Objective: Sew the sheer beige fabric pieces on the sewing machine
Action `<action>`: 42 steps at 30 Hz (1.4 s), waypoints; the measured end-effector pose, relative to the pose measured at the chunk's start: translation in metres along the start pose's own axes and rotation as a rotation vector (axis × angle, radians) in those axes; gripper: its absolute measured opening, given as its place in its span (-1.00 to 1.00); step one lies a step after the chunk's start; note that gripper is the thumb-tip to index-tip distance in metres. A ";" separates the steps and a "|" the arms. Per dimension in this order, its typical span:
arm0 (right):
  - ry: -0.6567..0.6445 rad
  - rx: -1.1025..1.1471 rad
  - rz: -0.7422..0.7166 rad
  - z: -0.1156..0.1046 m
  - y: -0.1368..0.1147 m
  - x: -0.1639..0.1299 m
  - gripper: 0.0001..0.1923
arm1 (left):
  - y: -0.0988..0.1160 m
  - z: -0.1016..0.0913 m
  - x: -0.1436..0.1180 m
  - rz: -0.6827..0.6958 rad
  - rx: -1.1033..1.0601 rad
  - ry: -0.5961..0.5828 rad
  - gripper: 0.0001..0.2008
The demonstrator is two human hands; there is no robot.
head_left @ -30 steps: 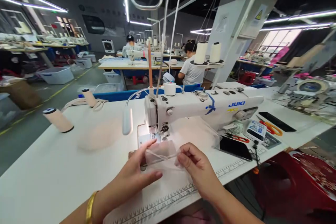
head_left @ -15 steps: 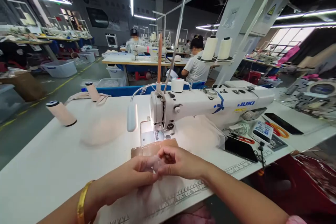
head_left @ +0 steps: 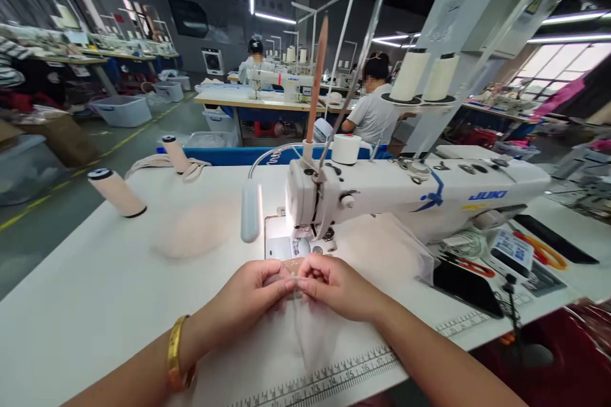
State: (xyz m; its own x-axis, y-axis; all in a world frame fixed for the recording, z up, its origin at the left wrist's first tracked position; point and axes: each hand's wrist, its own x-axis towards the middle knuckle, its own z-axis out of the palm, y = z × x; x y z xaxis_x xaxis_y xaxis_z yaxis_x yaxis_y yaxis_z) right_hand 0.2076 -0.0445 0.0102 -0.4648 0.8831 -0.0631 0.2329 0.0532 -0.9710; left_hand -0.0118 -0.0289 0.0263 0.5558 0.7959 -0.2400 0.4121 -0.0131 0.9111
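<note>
Left hand [head_left: 255, 296]: fingertips pinched on the top edge of a sheer, pale mesh fabric piece [head_left: 310, 331]; gold bangle [head_left: 175, 361] on the wrist.
Right hand [head_left: 337, 286]: fingers curled, pinching the same edge, fingertips touching those of the left hand.
Sheer mesh piece: hangs from the two pinches and lies on the near edge of the white work table [head_left: 95, 305], just in front of the needle plate [head_left: 286, 245].
White industrial sewing machine with blue lettering [head_left: 410, 194]: stands just beyond the hands, head at left, body running right.
Printed ruler strip [head_left: 329, 378]: along the table's near edge.
Two cream thread cones lying on their sides [head_left: 117, 193]: far left on the table.
Pale pink fabric heap [head_left: 195, 235]: left of the machine.
Black phone [head_left: 465, 286]: right, near the machine base.
Orange-handled scissors [head_left: 541, 248]: far right.
Seated person in a white shirt [head_left: 372, 111]: at a further table, back turned.
</note>
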 end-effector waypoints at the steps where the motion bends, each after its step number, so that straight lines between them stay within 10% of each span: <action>1: 0.024 -0.024 -0.025 0.001 0.000 -0.001 -0.83 | 0.000 0.000 -0.001 0.003 0.000 0.000 -0.55; 42: 0.313 -0.129 -0.091 0.025 0.000 -0.005 -0.92 | -0.001 0.027 0.000 0.096 -0.151 0.254 -0.82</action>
State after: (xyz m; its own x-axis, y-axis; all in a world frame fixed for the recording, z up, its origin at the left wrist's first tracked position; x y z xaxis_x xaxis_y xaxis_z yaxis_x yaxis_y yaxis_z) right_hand 0.1888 -0.0604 0.0053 -0.2087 0.9711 0.1154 0.3182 0.1790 -0.9310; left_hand 0.0074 -0.0451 0.0166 0.3806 0.9216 -0.0766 0.2443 -0.0204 0.9695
